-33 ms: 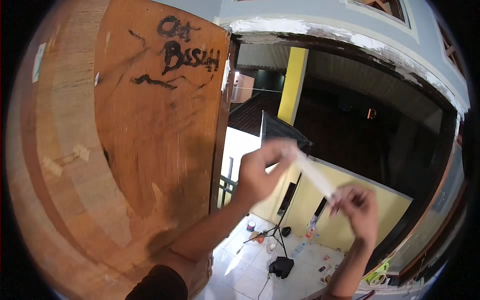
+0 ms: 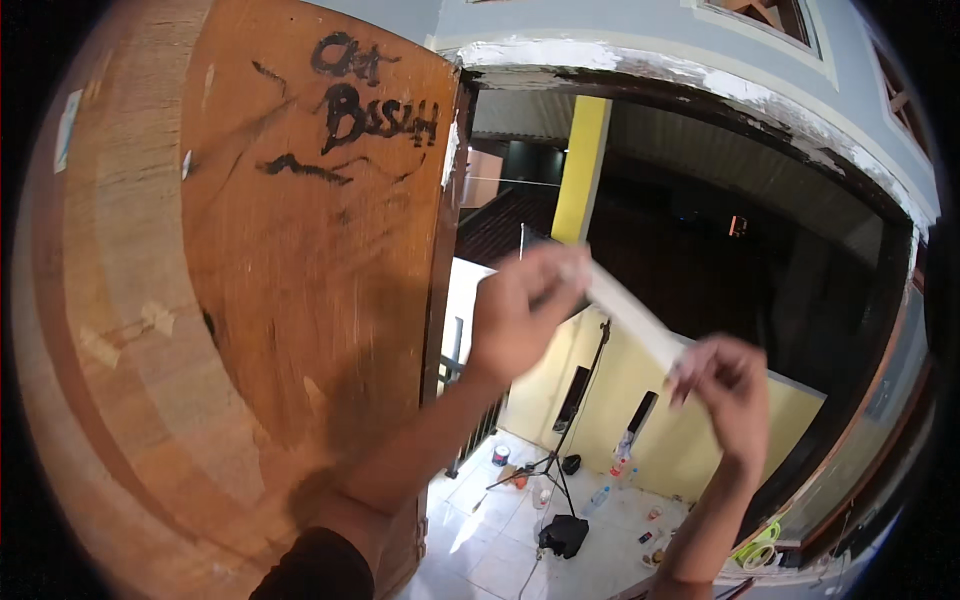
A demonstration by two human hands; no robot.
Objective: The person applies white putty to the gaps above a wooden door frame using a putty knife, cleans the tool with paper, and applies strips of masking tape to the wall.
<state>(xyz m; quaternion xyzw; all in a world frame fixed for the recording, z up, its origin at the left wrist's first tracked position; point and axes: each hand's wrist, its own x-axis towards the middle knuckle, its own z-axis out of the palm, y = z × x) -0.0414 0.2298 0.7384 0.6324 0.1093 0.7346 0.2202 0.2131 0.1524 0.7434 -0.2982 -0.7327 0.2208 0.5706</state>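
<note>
- Partly hidden: thin, flat white strip [image 2: 634, 314], its two ends covered by fingers and its outline blurred; located in mid-air between the hands, slanting down to the right, before the open doorway. Material cannot be told.
- Left hand [image 2: 522, 312]: grip closed in a pinch of thumb and fingers on the strip's upper end; fingertips smeared by blur. Black sleeve [image 2: 318, 565] cut off by the lower edge.
- Right hand [image 2: 728, 390]: grip closed, thumb against bent fingers, on the strip's lower end; exact contact hard to make out. Forearm cut off below.
- Orange-brown wooden door [image 2: 320, 250]: flat, grained and scuffed, at left, bent by the lens toward the rim.
- Door frame top [image 2: 620, 55]: dark beneath flaking white paint, rough-edged.
- Yellow square pillar [image 2: 580, 170] and pale yellow low wall [image 2: 770, 430]: smooth, beyond the opening; surroundings too dark to read.
- Black slender tripod stand [image 2: 561, 440]: on white glossy floor tiles [image 2: 480, 540], upper part behind the left hand; black crumpled bundle [image 2: 563, 536] near its foot.
- Clear plastic bottle [image 2: 600, 498]: beside the stand; label detail too small.
- Writing: black brushed hand lettering [image 2: 375, 100] high on the door, above wavy strokes.
</note>
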